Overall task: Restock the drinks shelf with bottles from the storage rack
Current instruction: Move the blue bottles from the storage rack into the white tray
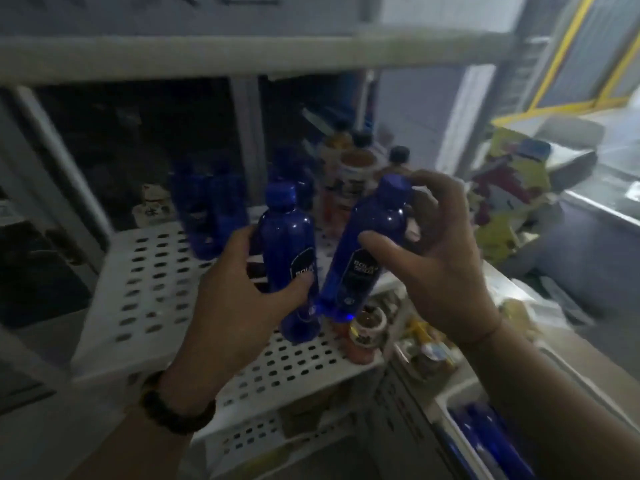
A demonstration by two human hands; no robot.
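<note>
A white plastic shelving unit with perforated boards [152, 271] fills most of the view, its middle board dotted with oval slots and lit dimly, so the back of it falls into shadow. On that board stand a cluster of dark blue bottles at the rear left [211, 216] and, further right, a few amber-filled bottles with black caps [346, 174]; a small white cat figurine [154, 206] sits at the far left. In front, the person holds one bottle in each hand. The left hand [239, 299] is wrapped round the lower body of an upright deep-blue translucent plastic bottle with a blue screw cap [287, 244], whose base appears to rest on or hover just above the board. The right hand [433, 271] grips a second matching blue bottle [363, 251], tilted with its cap leaning right, thumb across the dark label and fingers curled behind the neck; its base hangs beside the first bottle, apparently clear of the board. This looks like the placing step: both bottles have reached the shelf but are not yet released. The next move probably calls for righting the tilted bottle and setting it down flat beside its twin, clear of the small round jar [369, 323] at the board's edge. The bottles are smooth and glossy, likely slippery. A dark beaded bracelet [173, 410] circles the left wrist.
</note>
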